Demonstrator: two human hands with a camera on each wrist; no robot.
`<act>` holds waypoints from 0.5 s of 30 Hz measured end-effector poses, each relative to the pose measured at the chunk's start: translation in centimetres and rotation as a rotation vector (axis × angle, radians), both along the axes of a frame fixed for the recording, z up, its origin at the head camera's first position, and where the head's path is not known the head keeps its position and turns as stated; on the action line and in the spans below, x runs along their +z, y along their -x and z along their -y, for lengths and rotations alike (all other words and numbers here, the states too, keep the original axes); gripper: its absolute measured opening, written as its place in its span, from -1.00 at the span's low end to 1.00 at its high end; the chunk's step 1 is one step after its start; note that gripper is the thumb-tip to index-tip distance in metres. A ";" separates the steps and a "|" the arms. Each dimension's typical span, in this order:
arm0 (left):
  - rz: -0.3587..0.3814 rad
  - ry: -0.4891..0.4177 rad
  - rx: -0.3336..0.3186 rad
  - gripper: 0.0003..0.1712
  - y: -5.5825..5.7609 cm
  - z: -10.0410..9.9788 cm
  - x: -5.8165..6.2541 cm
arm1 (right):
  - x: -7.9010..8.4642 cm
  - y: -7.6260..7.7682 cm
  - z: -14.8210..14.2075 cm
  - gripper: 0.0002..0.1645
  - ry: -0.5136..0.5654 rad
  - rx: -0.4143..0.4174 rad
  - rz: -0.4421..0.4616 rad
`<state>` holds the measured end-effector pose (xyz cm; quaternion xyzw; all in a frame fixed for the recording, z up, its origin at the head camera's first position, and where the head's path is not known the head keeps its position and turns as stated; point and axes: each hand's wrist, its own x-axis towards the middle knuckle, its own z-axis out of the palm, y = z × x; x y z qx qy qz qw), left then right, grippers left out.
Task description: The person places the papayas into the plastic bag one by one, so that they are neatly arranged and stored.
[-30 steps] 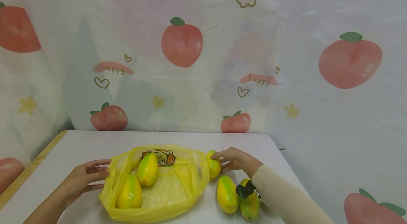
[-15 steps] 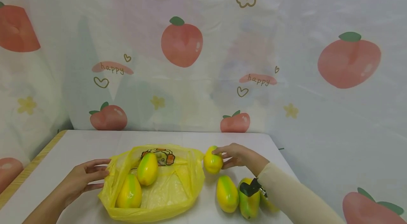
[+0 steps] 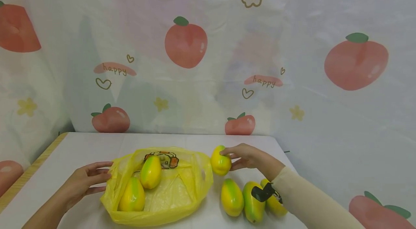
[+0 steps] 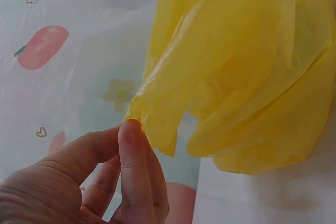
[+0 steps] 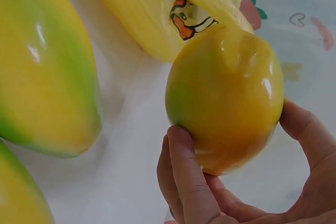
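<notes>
My right hand grips a yellow-green papaya beside the right rim of a thin yellow plastic bag. In the right wrist view, fingers and thumb hold this papaya from opposite sides, its lobed end showing. My left hand is at the bag's left side; in the left wrist view its thumb and fingertips pinch a corner of the yellow bag. The bag's mouth gapes toward me, and two papayas lie inside, one papaya behind the other papaya.
Right of the bag on the white table lie a papaya, a second papaya and a third papaya, partly behind the black wrist camera. A fruit-print curtain hangs behind the table.
My right hand has lifted the papaya and moved slightly back and to the right with it, uncovering more of the rightmost papaya. The left hand keeps its place at the bag.
</notes>
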<state>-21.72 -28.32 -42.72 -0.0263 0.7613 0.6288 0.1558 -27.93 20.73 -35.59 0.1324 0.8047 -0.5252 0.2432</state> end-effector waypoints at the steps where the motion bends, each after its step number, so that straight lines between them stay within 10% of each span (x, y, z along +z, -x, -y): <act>1: 0.006 0.000 0.005 -0.26 0.0 0.0 0.0 | 0.1 -0.1 0.0 -0.13 0.001 0.003 -0.002; 15: 0.005 -0.028 -0.017 -0.35 0.1 0.3 -0.1 | 1.6 -1.8 0.5 -0.19 0.056 0.073 -0.024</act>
